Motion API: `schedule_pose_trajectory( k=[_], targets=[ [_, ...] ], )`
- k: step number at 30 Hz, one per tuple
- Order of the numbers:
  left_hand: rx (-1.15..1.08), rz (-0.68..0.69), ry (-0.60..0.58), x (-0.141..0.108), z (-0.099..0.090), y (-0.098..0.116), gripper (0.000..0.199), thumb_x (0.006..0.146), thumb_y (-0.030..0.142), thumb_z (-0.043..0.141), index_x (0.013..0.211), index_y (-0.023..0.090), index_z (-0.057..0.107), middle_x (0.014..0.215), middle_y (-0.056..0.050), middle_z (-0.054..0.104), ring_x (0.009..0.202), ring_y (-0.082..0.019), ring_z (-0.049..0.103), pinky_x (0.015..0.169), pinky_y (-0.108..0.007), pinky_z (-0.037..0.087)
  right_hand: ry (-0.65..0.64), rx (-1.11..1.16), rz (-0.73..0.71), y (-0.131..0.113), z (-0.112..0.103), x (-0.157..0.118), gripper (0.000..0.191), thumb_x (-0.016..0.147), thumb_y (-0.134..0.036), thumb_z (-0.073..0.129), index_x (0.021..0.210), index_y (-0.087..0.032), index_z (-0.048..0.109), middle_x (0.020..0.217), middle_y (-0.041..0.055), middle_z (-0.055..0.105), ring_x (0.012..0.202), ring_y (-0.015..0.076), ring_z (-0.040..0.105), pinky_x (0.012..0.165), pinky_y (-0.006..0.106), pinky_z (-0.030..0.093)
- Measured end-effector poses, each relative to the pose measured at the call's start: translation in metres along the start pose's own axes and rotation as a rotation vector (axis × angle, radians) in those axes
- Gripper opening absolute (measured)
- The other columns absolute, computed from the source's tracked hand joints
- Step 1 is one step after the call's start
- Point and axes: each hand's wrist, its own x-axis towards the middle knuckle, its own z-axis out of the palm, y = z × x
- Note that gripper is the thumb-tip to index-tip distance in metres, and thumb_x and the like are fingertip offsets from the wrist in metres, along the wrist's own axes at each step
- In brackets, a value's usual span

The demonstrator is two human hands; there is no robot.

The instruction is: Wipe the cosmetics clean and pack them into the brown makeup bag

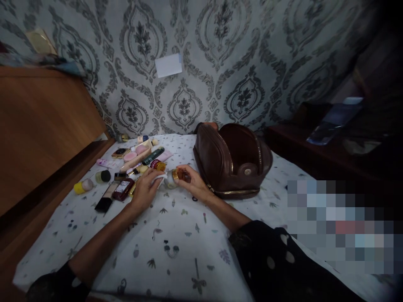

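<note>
A small glass jar (pixel 170 181) with a gold lid lies between my two hands. My right hand (pixel 192 182) has its fingers wrapped round the lid end. At the jar's other end, my left hand (pixel 146 188) pinches a thin white item (pixel 159 178), perhaps a cloth or tissue. Just behind the left hand are a red and gold jar (pixel 158 165) and a dark green tube (pixel 153 155). A dark red bottle (pixel 123 189) lies left of that hand. The open brown leather bag (pixel 233 161) stands right of my right hand.
Several cosmetics, among them a yellow bottle (pixel 83 186), a black-capped bottle (pixel 107 196) and a pink compact (pixel 130 156), spread over the left of the patterned white cloth (pixel 176 260). A wooden panel (pixel 47 134) borders the left; patterned wall behind.
</note>
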Motion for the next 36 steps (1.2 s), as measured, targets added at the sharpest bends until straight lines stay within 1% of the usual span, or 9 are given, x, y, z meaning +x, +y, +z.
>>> schedule_pose_trajectory(
  k=[3, 7, 11, 14, 17, 23, 28, 32, 36],
  targets=[
    [0.018, -0.012, -0.007, 0.001, -0.002, 0.002, 0.018, 0.093, 0.022, 0.053, 0.100, 0.020, 0.070, 0.094, -0.005, 0.064, 0.092, -0.022, 0.061, 0.082, -0.034, 0.048, 0.000, 0.003, -0.004, 0.001, 0.000, 0.000, 0.042, 0.075, -0.036, 0.071, 0.111, -0.020, 0.057, 0.094, 0.0020, 0.059, 0.088, 0.0172, 0.056, 0.076, 0.030, 0.045],
    [0.033, -0.034, -0.009, 0.002, -0.002, 0.004, 0.019, 0.092, 0.023, 0.053, 0.099, 0.020, 0.070, 0.094, -0.005, 0.065, 0.093, -0.023, 0.062, 0.083, -0.035, 0.048, -0.013, -0.014, -0.023, 0.004, -0.002, -0.001, 0.051, 0.078, -0.037, 0.069, 0.126, -0.022, 0.057, 0.084, -0.0006, 0.052, 0.079, 0.0150, 0.052, 0.072, 0.029, 0.044],
    [0.022, -0.048, 0.020, 0.002, 0.002, 0.003, 0.019, 0.092, 0.025, 0.053, 0.100, 0.020, 0.069, 0.095, -0.006, 0.066, 0.094, -0.023, 0.062, 0.084, -0.036, 0.049, -0.004, -0.036, -0.025, 0.004, -0.003, 0.000, 0.047, 0.080, -0.039, 0.067, 0.124, -0.022, 0.062, 0.085, 0.0003, 0.053, 0.082, 0.0154, 0.052, 0.072, 0.028, 0.043],
    [-0.003, -0.037, 0.048, 0.002, 0.007, 0.001, 0.023, 0.093, 0.025, 0.051, 0.109, 0.020, 0.067, 0.104, -0.007, 0.067, 0.100, -0.024, 0.062, 0.088, -0.038, 0.048, 0.014, -0.040, -0.017, 0.005, -0.003, 0.000, 0.046, 0.080, -0.040, 0.067, 0.122, -0.021, 0.062, 0.083, 0.0001, 0.054, 0.080, 0.0154, 0.052, 0.072, 0.028, 0.043],
    [-0.023, -0.022, 0.038, 0.001, 0.009, -0.002, 0.027, 0.094, 0.025, 0.050, 0.115, 0.020, 0.065, 0.111, -0.009, 0.067, 0.105, -0.024, 0.061, 0.093, -0.041, 0.047, 0.019, -0.038, -0.016, 0.007, -0.003, 0.001, 0.047, 0.079, -0.041, 0.068, 0.121, -0.021, 0.062, 0.082, -0.0003, 0.054, 0.077, 0.0151, 0.051, 0.071, 0.029, 0.042],
    [-0.039, -0.044, -0.020, 0.001, 0.005, -0.005, 0.022, 0.094, 0.027, 0.049, 0.104, 0.019, 0.067, 0.104, -0.008, 0.068, 0.100, -0.024, 0.062, 0.088, -0.038, 0.048, 0.023, -0.027, -0.016, 0.010, -0.002, 0.002, 0.047, 0.078, -0.040, 0.068, 0.120, -0.021, 0.062, 0.079, -0.0010, 0.052, 0.074, 0.0142, 0.049, 0.068, 0.027, 0.042],
    [0.071, -0.079, -0.010, 0.005, 0.002, -0.001, 0.022, 0.096, 0.031, 0.047, 0.092, 0.017, 0.064, 0.088, -0.005, 0.067, 0.083, -0.021, 0.062, 0.074, -0.033, 0.046, 0.016, -0.029, -0.019, 0.012, -0.002, 0.002, 0.048, 0.077, -0.040, 0.068, 0.120, -0.020, 0.062, 0.079, -0.0010, 0.053, 0.074, 0.0147, 0.050, 0.069, 0.028, 0.042],
    [0.186, -0.015, 0.008, 0.011, 0.001, 0.003, 0.024, 0.097, 0.030, 0.047, 0.084, 0.018, 0.062, 0.081, -0.004, 0.065, 0.076, -0.020, 0.060, 0.069, -0.030, 0.044, 0.019, -0.037, -0.039, 0.010, -0.001, 0.003, 0.046, 0.077, -0.037, 0.068, 0.119, -0.019, 0.062, 0.078, -0.0013, 0.052, 0.073, 0.0141, 0.049, 0.069, 0.028, 0.041],
    [0.322, 0.088, -0.044, 0.020, 0.004, 0.010, 0.033, 0.100, 0.032, 0.042, 0.076, 0.019, 0.061, 0.077, -0.004, 0.063, 0.072, -0.019, 0.060, 0.067, -0.029, 0.043, 0.012, -0.043, -0.051, 0.007, 0.000, 0.002, 0.044, 0.077, -0.037, 0.067, 0.118, -0.020, 0.062, 0.079, -0.0014, 0.052, 0.073, 0.0139, 0.049, 0.068, 0.027, 0.041]
  ],
)
